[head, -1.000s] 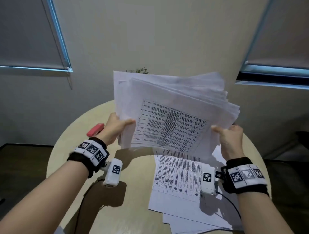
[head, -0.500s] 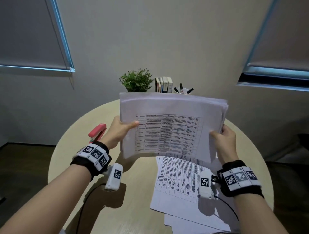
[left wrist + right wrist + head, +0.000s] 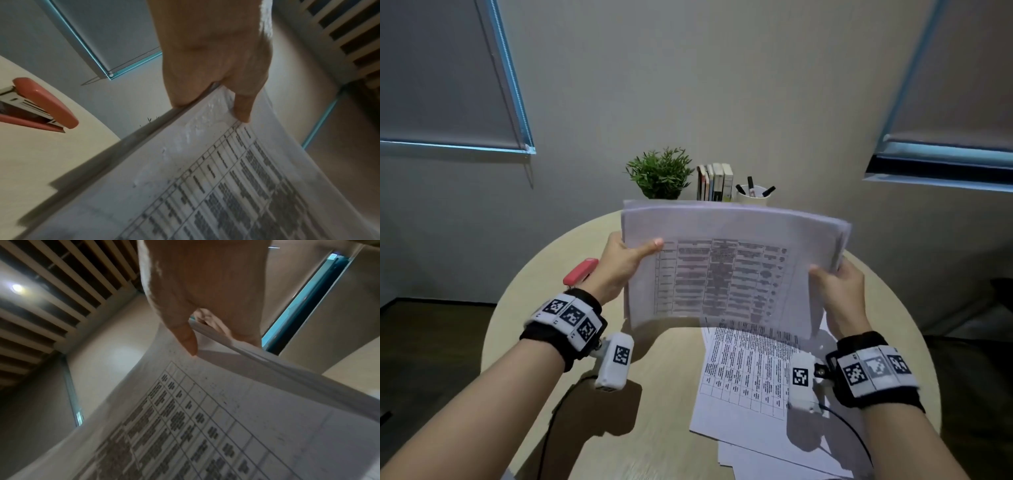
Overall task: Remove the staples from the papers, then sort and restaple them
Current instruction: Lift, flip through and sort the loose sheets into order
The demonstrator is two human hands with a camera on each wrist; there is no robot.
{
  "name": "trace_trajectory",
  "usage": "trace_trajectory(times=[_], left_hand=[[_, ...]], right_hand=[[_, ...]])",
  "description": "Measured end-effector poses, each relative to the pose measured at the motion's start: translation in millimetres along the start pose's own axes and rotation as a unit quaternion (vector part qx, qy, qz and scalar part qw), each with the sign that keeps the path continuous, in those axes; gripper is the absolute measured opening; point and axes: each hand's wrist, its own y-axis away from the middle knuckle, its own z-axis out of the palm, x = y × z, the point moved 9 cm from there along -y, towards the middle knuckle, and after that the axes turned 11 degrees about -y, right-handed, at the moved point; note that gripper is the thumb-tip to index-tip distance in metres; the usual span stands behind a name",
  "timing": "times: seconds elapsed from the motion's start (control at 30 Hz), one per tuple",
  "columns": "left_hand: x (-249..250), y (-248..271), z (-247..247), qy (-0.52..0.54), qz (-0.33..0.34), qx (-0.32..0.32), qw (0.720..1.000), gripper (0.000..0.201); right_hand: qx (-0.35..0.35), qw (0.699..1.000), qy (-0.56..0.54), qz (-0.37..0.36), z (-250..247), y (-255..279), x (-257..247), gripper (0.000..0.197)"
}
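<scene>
I hold a thick stack of printed papers (image 3: 726,260) upright above the round table, its front sheet carrying a table of text. My left hand (image 3: 621,260) grips the stack's left edge, thumb on the front sheet (image 3: 242,178). My right hand (image 3: 839,291) grips the right edge, thumb in front and fingers behind the stack (image 3: 236,402). More printed sheets (image 3: 750,383) lie flat on the table under the stack. A red stapler (image 3: 580,271) sits on the table just behind my left hand, and it also shows in the left wrist view as the stapler (image 3: 39,105).
The round beige table (image 3: 664,404) has a potted plant (image 3: 659,173), a row of books (image 3: 715,181) and a white cup of markers (image 3: 753,193) at its far edge by the wall. Cables run from both wrist cameras across the table.
The fanned, raised stack has come down and been squared into a neat block between both hands. The plant, books and marker cup behind it are now uncovered.
</scene>
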Motion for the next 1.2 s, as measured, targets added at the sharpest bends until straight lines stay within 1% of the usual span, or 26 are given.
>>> trace_trajectory(times=[0.07,0.13,0.2,0.27,0.33,0.43,0.5,0.53,0.6,0.67,0.7,0.77,0.8,0.83,0.87,0.9,0.93,0.97,1.0,1.03,1.07,1.1,1.13,1.17,1.2], left_hand=[[16,-5,-7,0.029,0.016,0.008,0.999,0.02],[21,-7,-10,0.053,0.016,-0.005,0.998,0.03],[15,-4,-8,0.055,0.007,-0.025,0.998,0.043],[-1,3,-2,0.041,-0.015,-0.04,0.998,0.049],[-16,11,6,0.025,-0.036,-0.046,0.998,0.043],[-20,14,10,-0.009,-0.034,-0.031,0.999,0.023],[-11,10,7,-0.019,-0.025,-0.03,0.999,0.021],[-6,8,4,-0.011,-0.017,-0.027,0.999,0.025],[4,5,-6,0.025,-0.003,-0.018,1.0,0.042],[7,5,-9,0.044,0.001,-0.019,0.999,0.058],[5,7,-7,0.043,-0.002,-0.027,0.999,0.062],[-3,11,-1,0.029,-0.01,-0.042,0.999,0.059],[-5,13,2,0.021,-0.01,-0.04,0.999,0.052],[-7,15,2,0.012,-0.01,-0.031,0.999,0.043],[-7,16,3,0.003,-0.007,-0.024,1.0,0.036],[-5,16,3,-0.005,-0.003,-0.021,1.0,0.031],[-2,16,6,-0.011,0.003,-0.026,1.0,0.029],[4,17,9,-0.016,0.012,-0.033,0.999,0.027],[12,17,12,-0.023,0.026,-0.04,0.999,0.027],[20,18,16,-0.029,0.043,-0.045,0.998,0.027],[29,18,21,-0.032,0.062,-0.05,0.996,0.029],[38,19,25,-0.034,0.077,-0.054,0.995,0.029],[48,20,30,-0.041,0.09,-0.06,0.993,0.03],[56,20,34,-0.051,0.103,-0.067,0.991,0.031],[64,20,37,-0.064,0.116,-0.073,0.988,0.03]], right_hand=[[0.004,0.999,-0.028,-0.022,-1,-6,-16,0.023],[0.011,0.998,-0.045,-0.034,-3,-9,-22,0.03],[0.021,0.999,-0.041,-0.023,-7,-8,-15,0.033],[0.025,1.0,-0.012,0.002,-9,-1,0,0.035],[0.016,0.999,0.02,0.022,-6,8,12,0.031],[-0.002,0.999,0.02,0.046,0,15,20,0.025],[-0.002,0.999,0.025,0.033,0,9,13,0.024],[0.003,1.0,0.018,0.022,-2,5,8,0.024],[0.021,1.0,-0.005,0.004,-6,0,-3,0.023],[0.032,0.999,-0.027,0.002,-9,-1,-6,0.029],[0.029,0.999,-0.029,0.009,-9,0,-5,0.033],[0.02,0.999,-0.011,0.026,-5,2,3,0.039],[0.019,0.999,0.005,0.031,-3,4,6,0.043],[0.02,0.999,0.027,0.023,-2,6,6,0.051],[0.027,0.998,0.064,-0.008,-2,8,0,0.062],[0.033,0.991,0.117,-0.059,1,11,-13,0.074],[0.034,0.976,0.18,-0.121,7,16,-30,0.082],[0.025,0.953,0.24,-0.183,19,22,-49,0.085],[-0.002,0.926,0.296,-0.236,36,28,-63,0.087],[-0.045,0.896,0.35,-0.268,56,33,-70,0.087],[-0.09,0.867,0.402,-0.279,75,36,-71,0.086],[-0.127,0.844,0.444,-0.272,88,36,-67,0.082],[-0.151,0.832,0.468,-0.257,96,33,-62,0.072],[-0.158,0.833,0.472,-0.243,97,31,-60,0.057],[-0.149,0.844,0.458,-0.237,96,28,-61,0.039]])
